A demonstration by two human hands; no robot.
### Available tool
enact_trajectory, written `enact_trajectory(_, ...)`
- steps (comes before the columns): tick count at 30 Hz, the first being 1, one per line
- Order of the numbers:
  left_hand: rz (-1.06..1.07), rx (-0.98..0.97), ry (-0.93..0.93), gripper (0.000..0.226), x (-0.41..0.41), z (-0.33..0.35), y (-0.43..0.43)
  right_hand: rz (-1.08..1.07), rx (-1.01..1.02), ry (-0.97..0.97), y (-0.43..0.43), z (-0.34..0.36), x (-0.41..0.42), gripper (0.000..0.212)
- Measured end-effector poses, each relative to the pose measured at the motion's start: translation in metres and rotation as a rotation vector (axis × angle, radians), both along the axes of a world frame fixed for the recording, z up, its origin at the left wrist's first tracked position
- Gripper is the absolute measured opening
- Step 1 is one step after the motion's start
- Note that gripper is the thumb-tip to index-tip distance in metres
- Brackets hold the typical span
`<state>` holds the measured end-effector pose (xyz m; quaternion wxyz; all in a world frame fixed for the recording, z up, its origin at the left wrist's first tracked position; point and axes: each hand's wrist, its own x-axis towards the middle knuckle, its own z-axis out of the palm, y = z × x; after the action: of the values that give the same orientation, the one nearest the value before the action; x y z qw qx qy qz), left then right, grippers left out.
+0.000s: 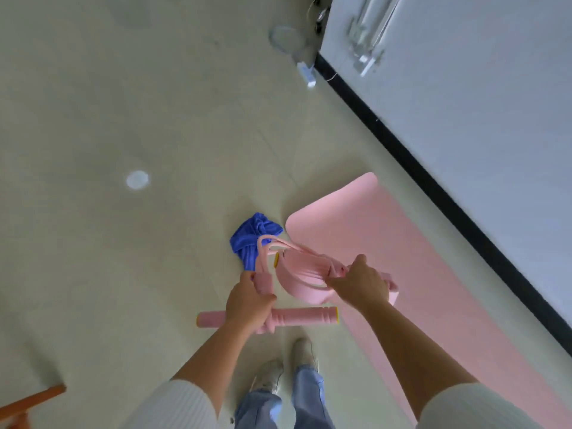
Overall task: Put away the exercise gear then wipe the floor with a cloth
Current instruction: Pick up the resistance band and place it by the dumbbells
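Floor: pale and glossy, seen from standing height. A round bright spot is noted on it at left.

Wall: grey-white, upper right, edged along the bottom by a black baseboard.

Exercise mat: pink, laid flat and unrolled on the floor beside the baseboard. Its rounded near corners are seen at centre.

Resistance puller: pink, held off the floor in both hands, in front of the mat's near end. The foam handle bar, with a yellow end cap, lies roughly level below the hands. The bands loop upward from it, and a curved pink pedal piece hangs between the hands.

Cloth: blue, crumpled, on the floor just beside the mat's corner. It is partly hidden behind the looped bands.

Left hand: fingers are wrapped round the bands where they join the middle of the handle bar; a firm grip is recorded.

Right hand: fingers are curled over the other gathered end of the bands, above the pedal piece. The exact contact is hidden by the knuckles.

Shoes: light-coloured, below blue jeans, on bare floor left of the mat.

Power strip: white, on the floor near the wall corner, blurred.
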<state>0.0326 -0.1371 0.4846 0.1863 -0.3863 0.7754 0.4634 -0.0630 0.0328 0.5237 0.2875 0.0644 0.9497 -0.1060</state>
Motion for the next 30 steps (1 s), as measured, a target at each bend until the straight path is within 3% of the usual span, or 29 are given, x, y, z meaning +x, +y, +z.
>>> enact_trajectory(8,-0.261,0.078,0.204,0.040,-0.020,0.122,0.085,-0.348,-0.081,0.155,0.105,0.133,0.057,0.049)
enact_trajectory(17,-0.809,0.078,0.418,0.053,-0.010,0.196,0.279,-0.878,-0.234,0.278,0.305,0.181,0.170,0.047)
enact_trajectory(20,-0.971,0.107,0.487,0.057,0.021,0.209,0.364,-1.025,-0.317,0.313,0.376,0.193,0.233,0.026)
enact_trajectory(24,-1.150,0.184,0.541,0.061,0.094,0.223,0.483,-1.224,-0.336,0.369,0.468,0.206,0.339,0.016)
enact_trajectory(27,-1.241,0.266,0.561,0.060,0.160,0.227,0.569,-1.383,-0.366,0.448,0.530,0.211,0.424,0.013)
enact_trajectory(30,-1.345,0.338,0.568,0.058,0.226,0.230,0.644,-1.567,-0.325,0.553,0.588,0.206,0.505,0.025)
